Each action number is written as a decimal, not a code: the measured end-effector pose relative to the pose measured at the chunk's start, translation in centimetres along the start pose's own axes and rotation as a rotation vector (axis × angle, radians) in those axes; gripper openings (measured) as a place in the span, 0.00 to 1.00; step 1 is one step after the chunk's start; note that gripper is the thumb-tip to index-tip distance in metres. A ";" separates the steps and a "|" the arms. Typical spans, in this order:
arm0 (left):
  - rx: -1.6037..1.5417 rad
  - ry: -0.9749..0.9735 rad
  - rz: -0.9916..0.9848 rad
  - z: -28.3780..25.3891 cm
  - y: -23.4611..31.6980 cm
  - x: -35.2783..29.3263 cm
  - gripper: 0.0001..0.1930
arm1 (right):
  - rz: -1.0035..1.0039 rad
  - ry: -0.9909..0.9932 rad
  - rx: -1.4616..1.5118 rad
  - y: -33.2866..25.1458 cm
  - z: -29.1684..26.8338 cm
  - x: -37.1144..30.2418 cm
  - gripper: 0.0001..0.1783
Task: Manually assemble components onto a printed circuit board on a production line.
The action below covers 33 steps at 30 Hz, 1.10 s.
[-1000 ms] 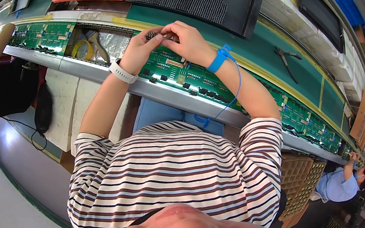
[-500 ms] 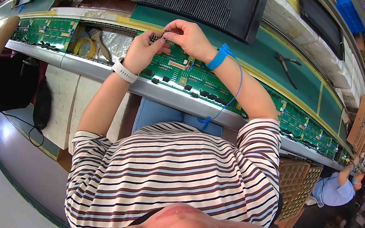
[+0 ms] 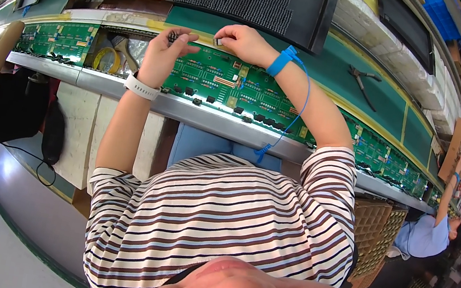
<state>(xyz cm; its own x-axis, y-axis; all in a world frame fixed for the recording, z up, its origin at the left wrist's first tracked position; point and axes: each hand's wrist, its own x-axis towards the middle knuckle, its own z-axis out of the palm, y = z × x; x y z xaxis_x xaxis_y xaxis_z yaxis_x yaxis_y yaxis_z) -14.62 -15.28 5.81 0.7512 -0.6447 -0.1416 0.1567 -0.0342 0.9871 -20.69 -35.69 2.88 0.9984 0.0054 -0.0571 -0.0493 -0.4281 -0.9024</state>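
My left hand [image 3: 163, 56] is raised over the left end of a green circuit board [image 3: 201, 81], closed round several small black components [image 3: 173, 37]. Their exact kind is too small to make out. To its right, my right hand [image 3: 246, 45] pinches one small black component [image 3: 218, 42] between thumb and fingertips, just above the board's far edge. Small black, white and coloured parts are mounted on the board. A white band is on my left wrist; a blue wrist strap [image 3: 281, 62] with a coiled cord is on my right.
Beyond the boards stands a black tray [image 3: 312, 14] with rows of small black parts. Pliers [image 3: 363, 87] lie on the green bench at right. Left of my board, a gap in the line holds a yellow tape roll [image 3: 107, 60] and a brush. Other people sit at both sides.
My hands were together and have moved apart. The left went left with its black components; the right stays near the board's far edge with one component now showing in its pinch.
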 end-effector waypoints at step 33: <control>0.281 0.065 0.268 0.1 -1.6 0.2 0.15 | -0.315 0.076 -0.692 -2.0 1.7 -1.2 0.09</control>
<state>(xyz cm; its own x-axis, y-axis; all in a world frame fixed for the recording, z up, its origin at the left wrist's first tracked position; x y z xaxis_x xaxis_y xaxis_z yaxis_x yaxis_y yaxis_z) -14.78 -15.49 4.17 0.7819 -0.6100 0.1284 -0.2256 -0.0848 0.9705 -21.82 -33.29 4.07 0.9626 0.1700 0.2107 0.2431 -0.8854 -0.3963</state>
